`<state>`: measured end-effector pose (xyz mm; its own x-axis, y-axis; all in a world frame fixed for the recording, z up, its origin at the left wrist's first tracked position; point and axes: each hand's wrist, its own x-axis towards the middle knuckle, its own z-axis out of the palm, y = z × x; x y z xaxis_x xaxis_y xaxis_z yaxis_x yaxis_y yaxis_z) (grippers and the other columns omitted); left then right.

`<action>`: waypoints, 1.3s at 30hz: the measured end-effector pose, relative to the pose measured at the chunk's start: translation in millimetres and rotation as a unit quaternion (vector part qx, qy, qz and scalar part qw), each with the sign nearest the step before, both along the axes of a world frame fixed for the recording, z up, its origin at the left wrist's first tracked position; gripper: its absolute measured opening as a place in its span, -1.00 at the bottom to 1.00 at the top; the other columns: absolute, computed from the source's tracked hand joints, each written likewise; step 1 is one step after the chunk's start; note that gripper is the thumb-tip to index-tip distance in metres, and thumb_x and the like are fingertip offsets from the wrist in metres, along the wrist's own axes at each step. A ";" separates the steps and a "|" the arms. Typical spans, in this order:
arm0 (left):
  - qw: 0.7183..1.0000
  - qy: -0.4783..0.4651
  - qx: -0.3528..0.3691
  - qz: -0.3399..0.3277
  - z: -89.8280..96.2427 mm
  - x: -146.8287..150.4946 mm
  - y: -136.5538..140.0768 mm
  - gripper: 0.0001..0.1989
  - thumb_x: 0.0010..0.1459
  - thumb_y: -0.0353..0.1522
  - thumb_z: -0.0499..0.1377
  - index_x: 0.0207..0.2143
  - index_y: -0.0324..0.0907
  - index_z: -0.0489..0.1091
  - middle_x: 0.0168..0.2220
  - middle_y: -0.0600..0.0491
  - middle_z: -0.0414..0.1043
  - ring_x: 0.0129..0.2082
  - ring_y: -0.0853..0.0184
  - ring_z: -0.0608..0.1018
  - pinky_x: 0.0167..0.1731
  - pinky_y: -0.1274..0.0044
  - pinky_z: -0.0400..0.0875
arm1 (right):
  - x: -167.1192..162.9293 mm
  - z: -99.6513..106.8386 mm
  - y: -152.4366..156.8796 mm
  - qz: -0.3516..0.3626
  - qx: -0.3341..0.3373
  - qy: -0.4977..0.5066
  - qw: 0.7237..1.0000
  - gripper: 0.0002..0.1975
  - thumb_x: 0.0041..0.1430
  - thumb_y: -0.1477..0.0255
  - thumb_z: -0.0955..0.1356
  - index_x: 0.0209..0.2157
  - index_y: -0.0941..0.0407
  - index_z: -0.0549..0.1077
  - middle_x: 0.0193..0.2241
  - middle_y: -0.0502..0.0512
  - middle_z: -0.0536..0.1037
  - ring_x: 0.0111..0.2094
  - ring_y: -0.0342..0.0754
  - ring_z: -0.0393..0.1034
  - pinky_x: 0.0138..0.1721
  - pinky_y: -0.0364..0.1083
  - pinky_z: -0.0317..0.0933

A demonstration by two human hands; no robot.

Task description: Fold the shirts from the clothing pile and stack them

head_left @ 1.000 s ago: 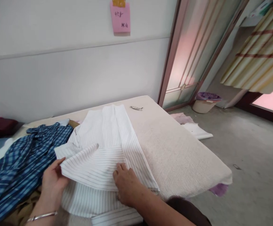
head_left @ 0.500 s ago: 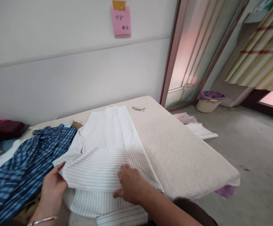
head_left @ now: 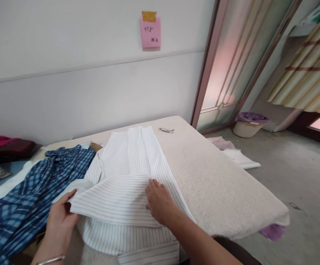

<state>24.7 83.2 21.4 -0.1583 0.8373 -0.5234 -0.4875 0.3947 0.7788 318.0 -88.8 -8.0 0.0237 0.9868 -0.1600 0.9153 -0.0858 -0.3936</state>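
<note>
A white shirt with thin dark stripes [head_left: 134, 151] lies spread on the covered bed. One striped part, which looks like a sleeve [head_left: 113, 200], is folded across its lower portion. My left hand [head_left: 63, 211] pinches the left end of this folded part between thumb and fingers, lifting it a little. A pale underside shows behind that edge. My right hand [head_left: 160, 200] rests on the right end of the fold, fingers laid on the cloth and thumb mostly hidden. A bracelet [head_left: 51, 260] circles my left wrist.
Left of the shirt lies a blue plaid garment [head_left: 49, 180]. Eyeglasses [head_left: 166, 130] sit near the far edge of the bed [head_left: 220, 184]. A bin [head_left: 246, 129] and white cloth [head_left: 240, 158] are on the floor to the right. A pink note [head_left: 150, 33] hangs on the wall.
My right hand has slid slightly forward along the fold, and its thumb no longer sticks out. The end in my left hand is spread wider, showing more underside. The view has shifted a little.
</note>
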 end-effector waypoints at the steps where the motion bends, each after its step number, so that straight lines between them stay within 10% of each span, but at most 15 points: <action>1: 1.000 0.013 0.015 0.004 2.4 3.6 -0.8 -0.71 -0.02 -0.63 0.18 -0.22 -0.28 0.48 -0.44 0.07 0.56 -0.47 0.28 0.64 -0.31 0.40 0.68 | -4.0 3.9 -1.0 0.016 0.014 0.017 1.000 -0.52 0.29 0.37 0.38 0.20 0.22 0.40 0.27 0.45 0.32 0.29 0.28 0.20 0.24 0.23 0.16; 10: 0.966 0.093 0.240 -0.009 45.6 162.1 29.8 -0.73 -0.06 -0.61 0.32 -0.28 -0.26 0.40 -0.36 0.10 0.50 -0.42 0.41 0.55 -0.36 0.61 0.51 | -6.1 19.9 -0.7 0.056 -0.031 0.088 0.994 -0.50 0.35 0.09 0.29 0.00 0.21 0.56 -0.02 0.35 0.52 0.01 0.23 0.46 0.01 0.15 0.36; 16: 0.968 0.060 0.191 -0.149 19.1 291.5 65.2 -0.39 0.10 -0.62 0.22 0.17 -0.12 0.15 -0.29 0.12 0.44 -0.39 0.46 0.57 -0.23 0.54 0.51 | 8.5 13.5 -1.0 0.062 -0.040 0.102 0.992 -0.29 0.10 -0.06 0.44 0.02 0.26 0.54 -0.02 0.39 0.53 0.00 0.29 0.46 0.03 0.17 0.35; 23: 0.935 0.129 0.199 -0.263 -31.0 274.8 37.4 -0.25 0.13 -0.43 0.32 0.30 -0.16 0.08 -0.08 -0.06 0.49 -0.17 0.32 0.63 -0.06 0.40 0.53 | 27.4 28.2 -4.8 -0.007 -0.122 0.037 0.992 -0.63 0.10 0.56 0.38 -0.02 0.30 0.51 -0.11 0.37 0.60 -0.08 0.24 0.55 -0.08 0.09 0.39; 25: 0.873 0.260 0.262 -0.317 -34.0 240.4 8.8 -0.47 0.18 -0.34 0.29 0.18 -0.21 0.27 -0.07 -0.10 0.51 -0.20 0.29 0.64 -0.13 0.42 0.55 | 30.6 30.3 -6.5 0.003 -0.132 0.024 0.991 -0.65 0.07 0.61 0.37 -0.06 0.30 0.53 -0.12 0.37 0.61 -0.09 0.23 0.55 -0.09 0.06 0.39; 30: 0.596 0.488 0.469 -0.432 -42.0 164.8 -106.2 -0.79 0.35 -0.37 0.06 -0.06 -0.14 0.44 -0.17 -0.05 0.58 -0.24 0.27 0.63 -0.25 0.46 0.55 | 42.8 29.3 -10.1 0.000 -0.149 0.047 0.988 -0.76 0.14 0.56 0.33 -0.16 0.21 0.57 -0.18 0.29 0.62 -0.18 0.14 0.56 -0.26 -0.04 0.34; 35: 0.340 0.543 0.714 -0.284 -69.0 167.3 -187.4 -0.67 0.30 -0.50 -0.02 0.01 -0.32 0.45 0.04 -0.26 0.56 -0.20 0.16 0.65 -0.37 0.44 0.55 | 76.2 18.1 7.9 -0.122 -0.118 0.090 0.981 -0.74 0.24 0.24 0.34 -0.35 0.14 0.52 -0.27 0.22 0.62 -0.28 0.07 0.52 -0.33 -0.07 0.26; 39: 0.308 0.590 0.720 -0.199 -97.8 189.2 -207.3 -0.79 0.24 -0.50 0.16 -0.12 -0.20 0.51 0.05 -0.12 0.59 -0.43 0.30 0.59 -0.63 0.53 0.32 | 106.5 1.3 69.3 -0.249 -0.017 0.130 0.959 -0.70 0.30 0.21 0.31 -0.37 0.13 0.50 -0.34 0.17 0.62 -0.29 -0.02 0.51 -0.27 -0.12 0.25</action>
<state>213.9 -124.1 -76.3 0.7372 0.1429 0.6604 0.3332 -0.9271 -0.1714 424.4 -19.6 -6.7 0.4459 0.8575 -0.2566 0.6280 -0.5040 -0.5930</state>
